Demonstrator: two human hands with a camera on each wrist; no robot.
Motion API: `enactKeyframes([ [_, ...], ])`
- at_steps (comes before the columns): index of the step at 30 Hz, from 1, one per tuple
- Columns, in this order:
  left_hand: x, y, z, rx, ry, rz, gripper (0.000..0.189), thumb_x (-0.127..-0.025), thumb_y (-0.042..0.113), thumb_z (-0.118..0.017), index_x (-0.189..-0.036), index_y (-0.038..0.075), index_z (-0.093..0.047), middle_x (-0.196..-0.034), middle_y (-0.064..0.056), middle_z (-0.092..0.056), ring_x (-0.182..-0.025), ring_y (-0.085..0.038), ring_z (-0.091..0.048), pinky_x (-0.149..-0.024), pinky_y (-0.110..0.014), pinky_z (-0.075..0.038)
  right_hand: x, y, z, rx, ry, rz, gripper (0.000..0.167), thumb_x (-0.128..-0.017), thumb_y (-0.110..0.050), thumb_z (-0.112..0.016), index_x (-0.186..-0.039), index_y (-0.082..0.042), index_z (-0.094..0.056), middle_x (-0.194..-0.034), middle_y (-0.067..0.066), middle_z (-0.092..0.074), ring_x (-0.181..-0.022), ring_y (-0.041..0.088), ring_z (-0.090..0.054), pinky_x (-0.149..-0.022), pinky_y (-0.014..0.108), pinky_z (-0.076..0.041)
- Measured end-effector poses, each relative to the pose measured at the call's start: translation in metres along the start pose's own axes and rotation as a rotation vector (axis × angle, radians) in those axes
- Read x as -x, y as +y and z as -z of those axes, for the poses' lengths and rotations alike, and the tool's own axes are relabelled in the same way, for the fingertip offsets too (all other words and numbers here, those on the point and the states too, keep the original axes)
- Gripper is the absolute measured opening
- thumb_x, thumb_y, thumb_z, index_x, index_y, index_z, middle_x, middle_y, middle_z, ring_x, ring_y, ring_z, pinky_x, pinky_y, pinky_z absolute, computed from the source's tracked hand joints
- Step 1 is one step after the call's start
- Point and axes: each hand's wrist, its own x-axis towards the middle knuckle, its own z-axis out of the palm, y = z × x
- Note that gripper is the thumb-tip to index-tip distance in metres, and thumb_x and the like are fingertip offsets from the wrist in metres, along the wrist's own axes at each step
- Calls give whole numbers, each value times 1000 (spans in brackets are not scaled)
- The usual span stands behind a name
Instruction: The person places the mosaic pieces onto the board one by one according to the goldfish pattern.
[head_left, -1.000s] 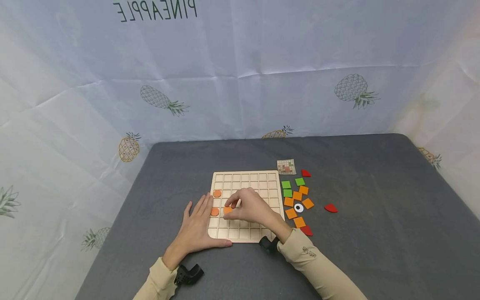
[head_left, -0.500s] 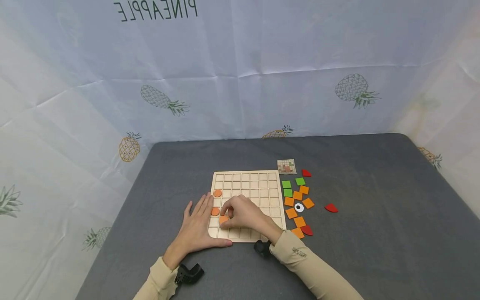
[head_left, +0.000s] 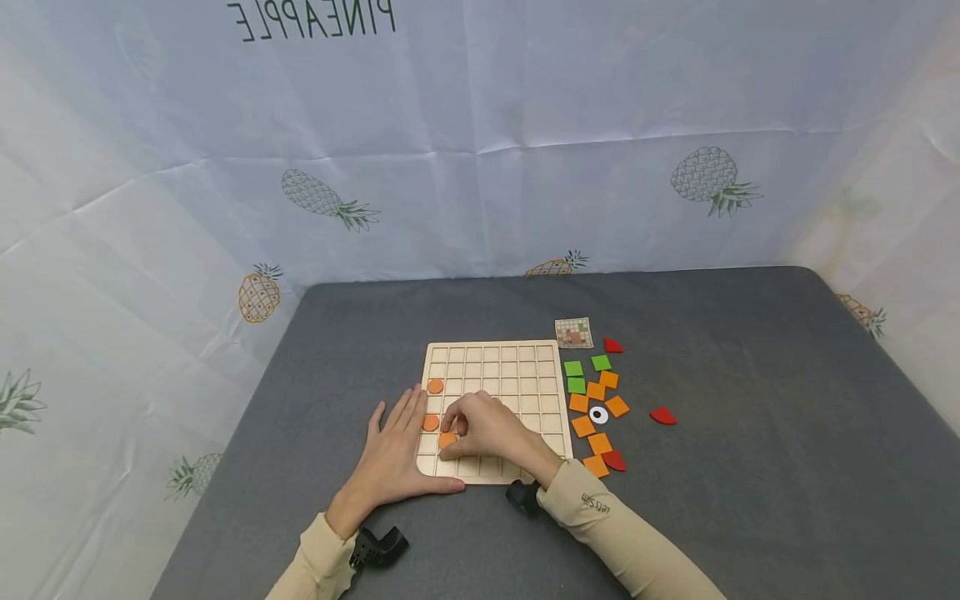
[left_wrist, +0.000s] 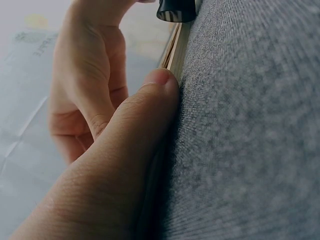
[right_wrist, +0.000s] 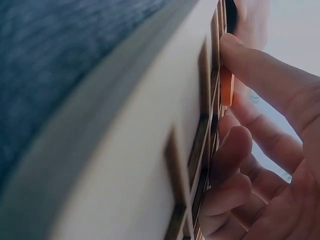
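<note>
A pale wooden grid board lies on the dark table. My left hand rests along its left side with straight fingers, the thumb stretched along the near edge; the left wrist view shows that thumb against the board's side. Over the lower left cells, my right hand pinches an orange tile between thumb and fingers. In the right wrist view the tile appears edge-on at the grid, partly covered by fingers. Two orange discs sit in the board's left column.
Right of the board lie several orange squares, green squares, red quarter-round pieces and a white ring-like disc with a dark centre. A small patterned card lies at the board's far right corner. A pineapple-print cloth hangs behind.
My right hand has moved slightly left and nearer with the orange tile, down to a lower cell, then held almost still. The left hand has stayed in place.
</note>
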Motion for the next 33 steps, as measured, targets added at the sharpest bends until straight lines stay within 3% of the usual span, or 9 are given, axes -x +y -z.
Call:
enactKeyframes([
  [7,0,0,0,11,4,1,150,-69,96,-70,-169,-6,-24,-180,-24,-23,-168,-45,-26,-127,-77,-14,1,2,1,-15,-11,-6,28,-80,-16,-97,-99,-2,-83,-70,-1,-65,-60,4,-49,-57,18,-38],
  [13,0,0,0,20,0,2,152,-69,100,-66,-170,-5,-23,-180,-24,-22,-168,-45,-25,-127,-78,-14,2,1,3,-19,-26,-5,24,-81,-9,-95,-100,0,-83,-71,2,-67,-61,5,-50,-57,18,-38],
  [24,0,0,0,-8,2,2,148,-70,92,-74,-169,-6,-24,-180,-24,-23,-167,-45,-27,-127,-78,-16,3,1,3,-25,-20,2,23,-81,-7,-94,-100,1,-84,-69,2,-67,-59,5,-47,-56,17,-35],
  [33,0,1,1,-11,-2,5,147,-70,90,-75,-169,-6,-25,-180,-24,-23,-167,-44,-27,-127,-78,-16,9,-3,11,5,-18,-9,29,-85,-13,-93,-109,-1,-84,-71,0,-66,-60,3,-47,-57,17,-37],
])
